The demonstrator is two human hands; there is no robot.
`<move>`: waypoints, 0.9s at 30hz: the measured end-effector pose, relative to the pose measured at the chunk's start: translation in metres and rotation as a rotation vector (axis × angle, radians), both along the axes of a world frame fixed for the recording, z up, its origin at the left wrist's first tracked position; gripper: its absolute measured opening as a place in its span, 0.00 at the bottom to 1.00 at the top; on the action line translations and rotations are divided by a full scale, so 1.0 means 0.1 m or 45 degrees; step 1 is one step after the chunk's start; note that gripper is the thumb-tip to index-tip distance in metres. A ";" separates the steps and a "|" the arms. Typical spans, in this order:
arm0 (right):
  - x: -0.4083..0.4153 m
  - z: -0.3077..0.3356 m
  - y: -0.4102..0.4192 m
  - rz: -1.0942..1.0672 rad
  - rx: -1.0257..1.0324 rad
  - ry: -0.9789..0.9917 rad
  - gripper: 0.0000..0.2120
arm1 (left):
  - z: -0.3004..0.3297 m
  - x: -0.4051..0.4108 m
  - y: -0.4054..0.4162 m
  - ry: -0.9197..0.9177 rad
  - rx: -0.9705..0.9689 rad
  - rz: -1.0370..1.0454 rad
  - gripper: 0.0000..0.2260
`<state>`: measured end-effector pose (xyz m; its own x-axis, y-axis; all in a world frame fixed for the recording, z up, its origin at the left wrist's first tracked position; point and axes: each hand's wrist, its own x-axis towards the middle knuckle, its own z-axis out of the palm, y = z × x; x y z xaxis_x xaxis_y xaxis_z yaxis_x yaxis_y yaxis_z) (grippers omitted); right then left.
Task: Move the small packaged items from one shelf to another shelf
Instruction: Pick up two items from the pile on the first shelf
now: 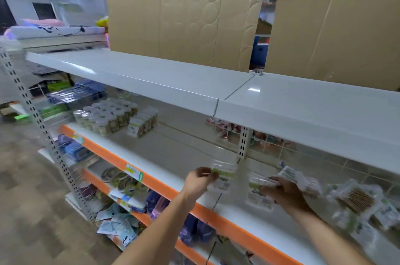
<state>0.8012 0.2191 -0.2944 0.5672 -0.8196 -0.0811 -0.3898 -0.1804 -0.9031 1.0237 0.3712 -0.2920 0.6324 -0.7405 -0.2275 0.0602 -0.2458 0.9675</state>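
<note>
My left hand (198,181) pinches a small clear packet with a green label (223,177) by its left edge, above the orange-edged middle shelf (164,182). My right hand (285,193) grips several similar clear packets (259,192), fanned out over the same shelf. To the right lies a loose heap of packets with wooden sticks inside (359,204). The white top shelf (151,74) stretches above both hands. The picture is blurred by motion.
Small white-lidded jars (106,117) and boxes (141,122) stand at the left of the middle shelf. Cardboard sheets (186,18) lean behind the top shelf. Lower shelves hold bags and packets (121,228). A slotted upright (41,122) marks the rack's left end.
</note>
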 end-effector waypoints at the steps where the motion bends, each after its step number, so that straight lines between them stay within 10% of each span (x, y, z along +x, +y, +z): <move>1: 0.12 0.00 0.04 0.017 0.001 -0.001 0.13 | 0.01 0.11 0.07 0.002 -0.004 0.005 0.14; 27: 2.69 -0.07 0.92 0.136 0.130 -0.204 0.13 | -0.10 2.11 1.25 -0.050 -0.072 0.285 0.11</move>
